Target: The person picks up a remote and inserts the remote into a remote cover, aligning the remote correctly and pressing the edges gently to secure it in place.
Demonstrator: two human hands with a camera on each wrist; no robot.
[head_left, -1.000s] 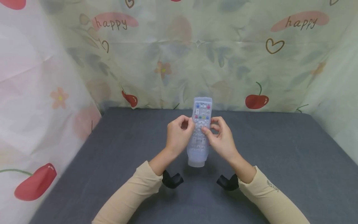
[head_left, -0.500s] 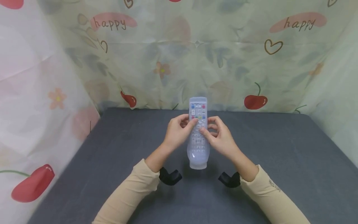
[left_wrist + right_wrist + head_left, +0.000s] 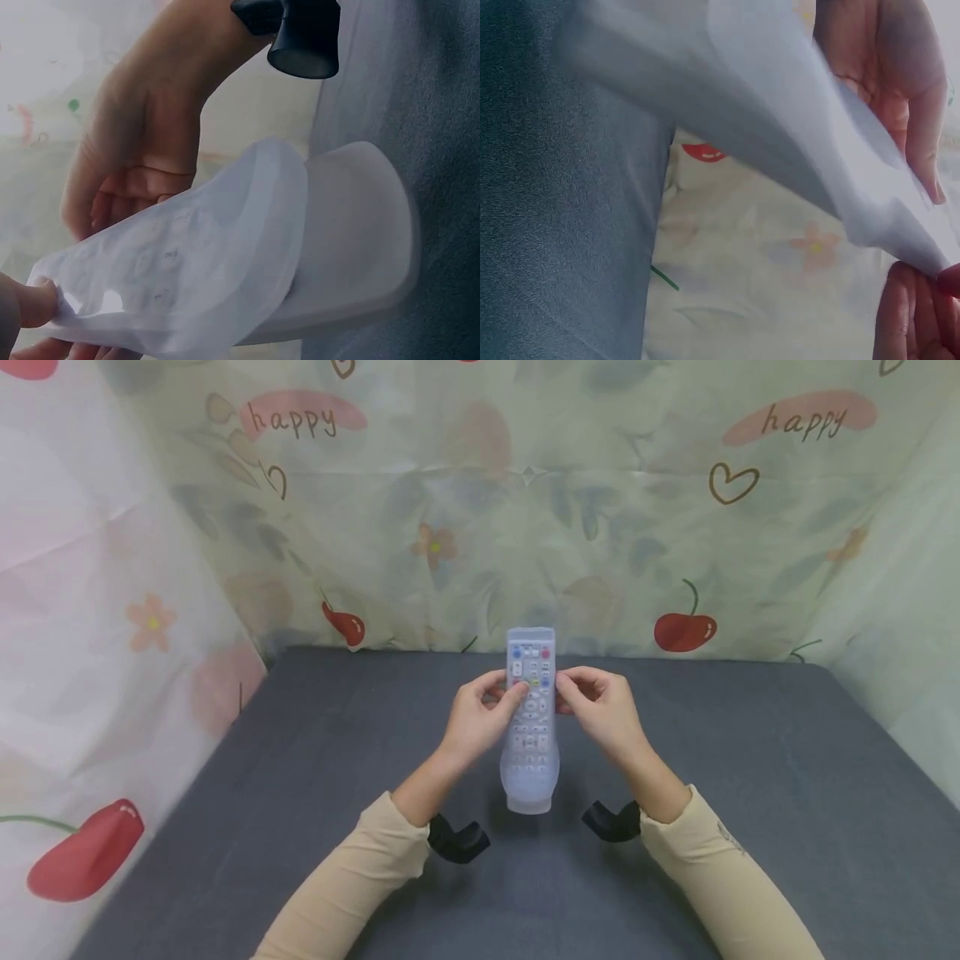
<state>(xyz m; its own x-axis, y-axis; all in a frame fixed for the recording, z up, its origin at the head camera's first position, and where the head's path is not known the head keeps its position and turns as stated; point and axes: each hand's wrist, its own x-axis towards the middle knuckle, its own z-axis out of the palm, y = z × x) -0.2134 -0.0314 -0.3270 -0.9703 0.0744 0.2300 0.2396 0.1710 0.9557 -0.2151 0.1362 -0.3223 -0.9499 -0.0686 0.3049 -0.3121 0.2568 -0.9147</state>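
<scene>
In the head view a remote control [image 3: 531, 718] in a translucent, frosty cover stands nearly upright above the table, with colored buttons showing through. A paler, narrower end [image 3: 360, 225] sticks out past the cover's flared lip in the left wrist view; whether it is remote or cover I cannot tell. My left hand [image 3: 478, 714] grips the left edge, thumb on the front and fingers behind. On the other side my right hand [image 3: 606, 706] pinches the right edge of the cover near the upper buttons, its thumb [image 3: 949, 280] against the edge in the right wrist view.
Dark grey cloth covers the table [image 3: 360, 727] below. A patterned curtain [image 3: 480, 510] with cherries and writing hangs behind and at both sides. Black wrist mounts [image 3: 459, 842] stick out beneath the forearms.
My right thumb has moved off the remote's front to its right edge, the hand shifting slightly up. Earlier, my left thumb slid onto the front as the tilted remote straightened.
</scene>
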